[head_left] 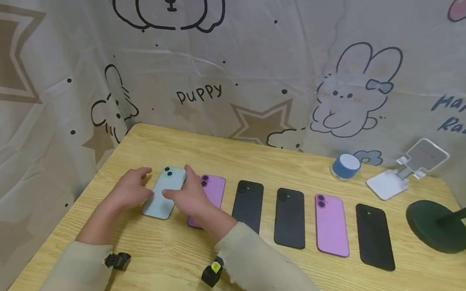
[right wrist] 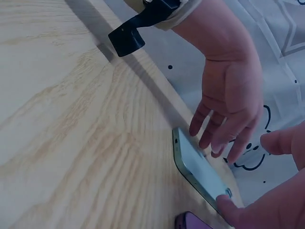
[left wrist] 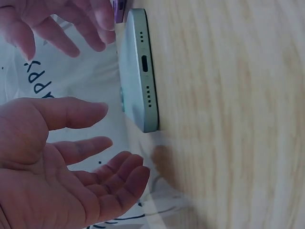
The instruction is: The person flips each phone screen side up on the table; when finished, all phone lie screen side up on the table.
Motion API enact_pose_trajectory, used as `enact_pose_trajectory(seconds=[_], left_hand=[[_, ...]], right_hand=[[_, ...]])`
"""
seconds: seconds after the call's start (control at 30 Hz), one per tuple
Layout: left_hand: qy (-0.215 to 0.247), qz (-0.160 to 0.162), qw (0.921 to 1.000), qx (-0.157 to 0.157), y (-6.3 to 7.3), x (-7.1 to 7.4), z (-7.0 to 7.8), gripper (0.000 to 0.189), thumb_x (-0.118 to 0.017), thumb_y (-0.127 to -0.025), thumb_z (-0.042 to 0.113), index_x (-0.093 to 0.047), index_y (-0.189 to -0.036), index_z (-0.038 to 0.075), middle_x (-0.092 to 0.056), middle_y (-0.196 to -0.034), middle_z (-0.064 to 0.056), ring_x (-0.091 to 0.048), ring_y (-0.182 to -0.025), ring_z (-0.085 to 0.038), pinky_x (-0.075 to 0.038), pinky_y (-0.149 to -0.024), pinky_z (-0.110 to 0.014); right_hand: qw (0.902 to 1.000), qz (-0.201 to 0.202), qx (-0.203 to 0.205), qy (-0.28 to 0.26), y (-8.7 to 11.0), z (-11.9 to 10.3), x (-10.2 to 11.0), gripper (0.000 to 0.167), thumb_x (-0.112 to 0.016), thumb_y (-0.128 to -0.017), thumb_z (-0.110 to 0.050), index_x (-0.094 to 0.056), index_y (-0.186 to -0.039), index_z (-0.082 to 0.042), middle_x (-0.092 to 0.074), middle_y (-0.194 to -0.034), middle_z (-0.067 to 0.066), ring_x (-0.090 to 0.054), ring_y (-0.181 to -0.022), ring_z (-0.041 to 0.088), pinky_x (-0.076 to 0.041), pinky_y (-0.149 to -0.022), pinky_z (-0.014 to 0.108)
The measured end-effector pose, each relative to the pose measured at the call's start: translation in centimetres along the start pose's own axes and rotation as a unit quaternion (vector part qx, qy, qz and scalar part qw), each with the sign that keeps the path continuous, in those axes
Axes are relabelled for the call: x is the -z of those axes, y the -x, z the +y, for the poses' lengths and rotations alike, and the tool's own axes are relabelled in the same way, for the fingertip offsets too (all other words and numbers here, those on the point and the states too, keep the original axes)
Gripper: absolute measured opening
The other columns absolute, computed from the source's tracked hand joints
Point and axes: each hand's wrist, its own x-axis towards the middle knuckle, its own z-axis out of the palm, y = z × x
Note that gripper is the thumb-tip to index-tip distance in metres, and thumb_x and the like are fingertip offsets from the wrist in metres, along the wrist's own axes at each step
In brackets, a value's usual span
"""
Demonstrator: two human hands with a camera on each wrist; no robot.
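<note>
A pale mint smartphone (head_left: 159, 204) lies on its face on the wooden table, its two-lens camera at the far end. My left hand (head_left: 129, 189) is at its left side, fingers loosely bent and spread, gripping nothing. On the other side my right hand (head_left: 193, 196) has its thumb above the phone's back and its fingers by the far right edge; whether it touches is unclear. In the left wrist view, the charging port end of the mint phone (left wrist: 143, 71) faces the camera. Partly behind my right hand lies a purple phone (head_left: 215, 190).
Rightward in the row are a black phone (head_left: 248, 207), another black phone (head_left: 290, 220), a second purple phone (head_left: 331, 228) and a third black phone (head_left: 376, 239). Behind stand a blue round speaker (head_left: 345, 167) and a white phone stand (head_left: 389, 183). A dark green round base (head_left: 429, 227) is far right.
</note>
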Motion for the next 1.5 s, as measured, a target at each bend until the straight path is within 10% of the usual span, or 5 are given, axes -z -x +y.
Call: enact_pose_trajectory(seconds=[0.8,1.2,1.5], left_hand=[[0.086,0.070,0.9869,0.117,-0.8,0.1,-0.7,0.049,-0.061,-0.092,0.001,-0.047,-0.137,-0.014,-0.052,-0.130,-0.030,-0.051,-0.112,-0.039,-0.049,-0.088,-0.047],[0.226,0.026,0.9645,0.134,0.2,0.3,-2.0,0.049,-0.063,-0.097,0.006,-0.045,-0.137,-0.015,-0.048,-0.132,-0.028,-0.052,-0.112,-0.033,-0.052,-0.079,-0.031],[0.222,-0.013,0.9704,0.094,0.8,1.8,-0.8,0.049,-0.052,-0.105,0.021,-0.038,-0.140,-0.011,-0.054,-0.122,-0.025,-0.060,-0.091,-0.025,-0.054,-0.070,-0.033]], right_hand=[[0.9934,0.087,-0.071,-0.026,-1.9,-1.0,-4.1,0.058,-0.058,-0.083,0.010,-0.049,-0.140,0.002,-0.059,-0.126,0.013,-0.054,-0.112,0.023,-0.048,-0.093,0.038],[0.9940,0.069,-0.062,-0.058,-2.4,0.5,-3.9,0.056,-0.066,-0.078,0.018,-0.062,-0.130,-0.001,-0.069,-0.100,0.005,-0.065,-0.090,0.018,-0.057,-0.074,0.035],[0.9836,0.089,-0.044,-0.150,-1.9,1.1,-4.1,0.055,-0.079,-0.076,0.013,-0.068,-0.126,-0.008,-0.062,-0.098,0.005,-0.062,-0.078,0.017,-0.058,-0.062,0.036]])
